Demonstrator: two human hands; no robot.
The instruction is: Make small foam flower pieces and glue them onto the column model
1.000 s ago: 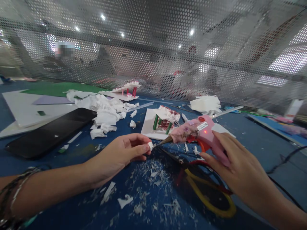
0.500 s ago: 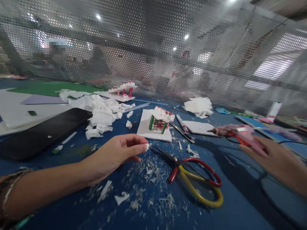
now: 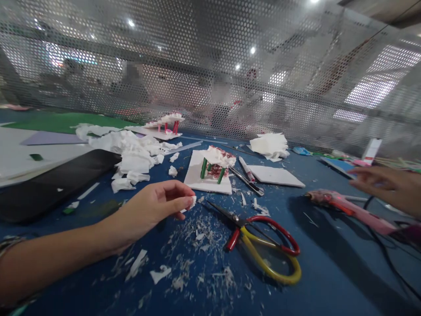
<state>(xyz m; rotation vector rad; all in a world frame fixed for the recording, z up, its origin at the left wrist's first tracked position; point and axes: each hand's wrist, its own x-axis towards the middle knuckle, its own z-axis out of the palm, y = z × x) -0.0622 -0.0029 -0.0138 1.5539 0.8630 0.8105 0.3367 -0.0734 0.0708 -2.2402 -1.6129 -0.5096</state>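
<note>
My left hand (image 3: 161, 204) pinches a small white wad of tissue paper (image 3: 193, 201) between thumb and fingertips, just left of the blades of the scissors (image 3: 240, 226) with red and yellow handles. At the right, my right hand (image 3: 388, 186) has its fingers stretched out and holds nothing. A pink hot glue gun (image 3: 348, 208) lies below it on the blue table, nozzle to the left, its cord running off right. Beyond my left hand stands a small model (image 3: 219, 162) with green posts and a white and dark red top, on a white square base (image 3: 194, 177).
Crumpled white tissue (image 3: 134, 149) and a black flat case (image 3: 62, 184) lie to the left. A craft knife (image 3: 248, 182), a marker (image 3: 246, 169) and a white board (image 3: 278, 175) are right of the model. Paper scraps litter the blue table (image 3: 312, 281). A perforated metal screen (image 3: 197, 79) rises behind.
My right hand has let go of the glue gun, which now lies on the table, and has lifted away with fingers spread. My left hand keeps its pinch on the white wad.
</note>
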